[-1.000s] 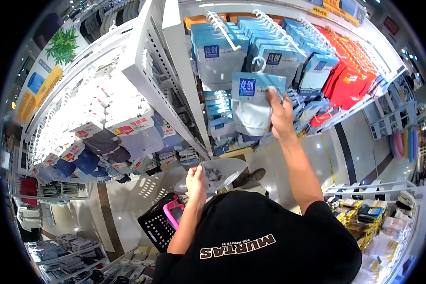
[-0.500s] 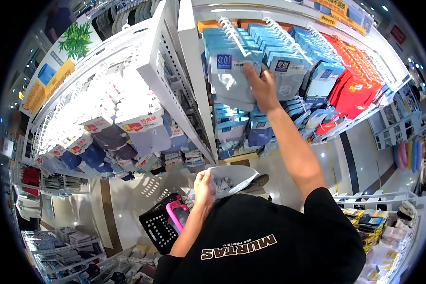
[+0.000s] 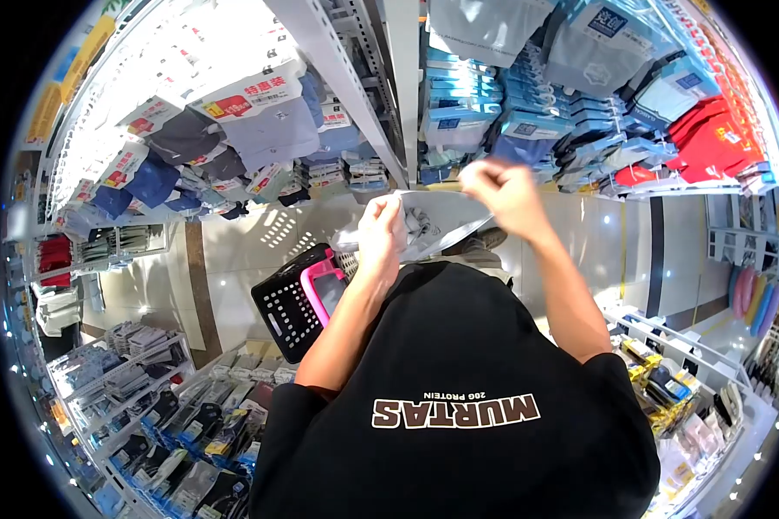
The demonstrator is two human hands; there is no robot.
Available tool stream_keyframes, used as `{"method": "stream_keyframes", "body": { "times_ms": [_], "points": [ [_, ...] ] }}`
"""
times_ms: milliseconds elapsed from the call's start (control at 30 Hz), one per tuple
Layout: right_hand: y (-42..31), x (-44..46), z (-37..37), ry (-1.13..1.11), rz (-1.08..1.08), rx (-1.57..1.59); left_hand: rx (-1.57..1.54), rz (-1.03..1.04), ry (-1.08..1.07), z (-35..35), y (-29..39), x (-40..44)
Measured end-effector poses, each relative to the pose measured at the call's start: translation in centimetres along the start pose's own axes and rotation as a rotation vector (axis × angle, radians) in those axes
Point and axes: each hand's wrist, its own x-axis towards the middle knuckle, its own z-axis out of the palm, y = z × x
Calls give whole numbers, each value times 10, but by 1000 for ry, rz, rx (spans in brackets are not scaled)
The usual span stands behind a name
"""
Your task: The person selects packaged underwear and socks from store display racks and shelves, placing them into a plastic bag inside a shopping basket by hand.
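My left hand (image 3: 383, 232) is closed on the rim of a whitish translucent bag (image 3: 448, 212), which hangs open in front of my chest with small pale items inside. My right hand (image 3: 504, 195) is over the bag's right edge, its fingers curled and blurred by motion; whether it holds anything is hidden. Beyond it hang light-blue packs (image 3: 532, 125) on white hooks, with larger grey-and-blue packs (image 3: 597, 48) above them.
A black perforated basket (image 3: 290, 303) with a pink-edged object (image 3: 323, 285) stands on the floor left of my body. White-tagged packs (image 3: 260, 112) fill the left rack. Red packs (image 3: 714, 143) hang at the right. Low racks (image 3: 666, 372) stand on both sides.
The view has tilted down. My right hand hung a light-blue pack on the upper hook, let go of it and came down to the bag. My left hand stays at the bag's rim.
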Motion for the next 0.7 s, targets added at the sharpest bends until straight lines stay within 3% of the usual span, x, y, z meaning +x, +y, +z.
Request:
{"method": "stream_keyframes", "body": {
  "times_ms": [67, 133, 233, 267, 333, 367, 467, 700],
  "points": [
    [28, -8, 18, -298, 84, -200, -25, -23, -54, 4, -1, 1],
    [58, -12, 39, -361, -28, -398, -9, -25, -83, 12, -5, -1],
    [113, -12, 62, -423, 47, -487, 34, -23, -86, 30, -14, -6],
    [126, 0, 75, -501, -72, -550, 39, -33, -110, 37, -17, -9],
    [144, -8, 81, -294, -374, -290, 71, -76, -157, 46, -23, -17],
    [150, -12, 78, -284, -387, -259, 81, -72, -188, 50, -25, -21],
    [156, -21, 65, -306, -197, -281, 94, -100, -280, 65, -25, -31],
    [169, -39, 44, -167, -38, -244, 131, -219, -414, 77, -27, -44]
  ]
}}
